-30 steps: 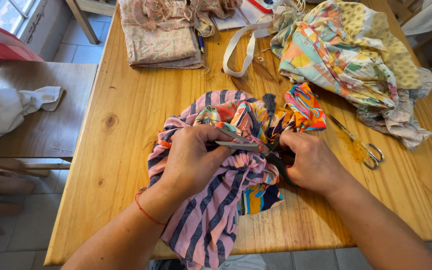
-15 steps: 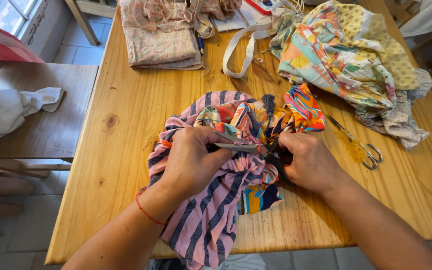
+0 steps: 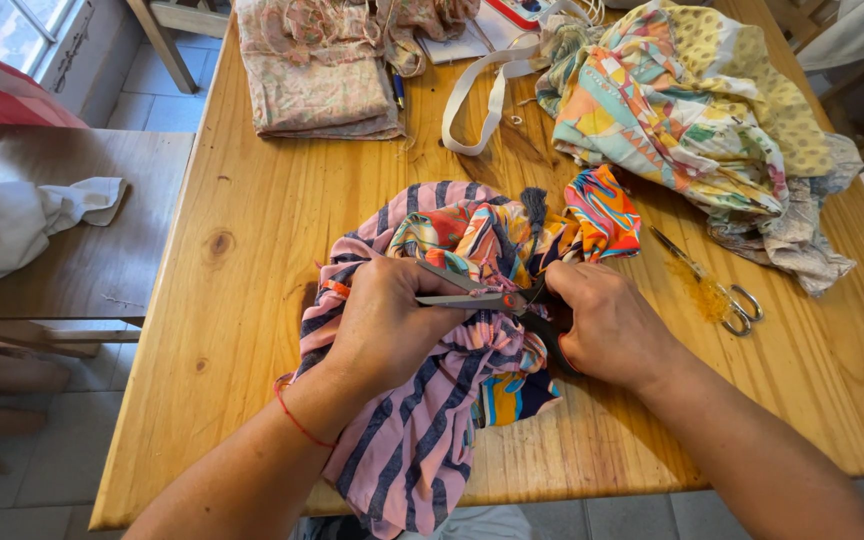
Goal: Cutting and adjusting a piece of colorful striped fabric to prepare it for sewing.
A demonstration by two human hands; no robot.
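Now the left hand (image 3: 387, 325) grips the striped cloth (image 3: 422, 420) in a closed fist, and the right hand (image 3: 607, 325) is closed on the dark handles of the scissors (image 3: 472, 293). Compared w/ a moment ago almost nothing has shifted: blades are open the same way over the bundle, so the cut seems not advanced yet. The bundle lies at the near middle of the wooden table (image 3: 252, 260). Behind it, to the right, is a pile of patterned fabric (image 3: 692, 110); just right of the bundle a second pair of scissors (image 3: 712, 280); far behind-left a folded pink cloth (image 3: 322, 80) and a white strap (image 3: 477, 95). Bunched folds crowd the blades.
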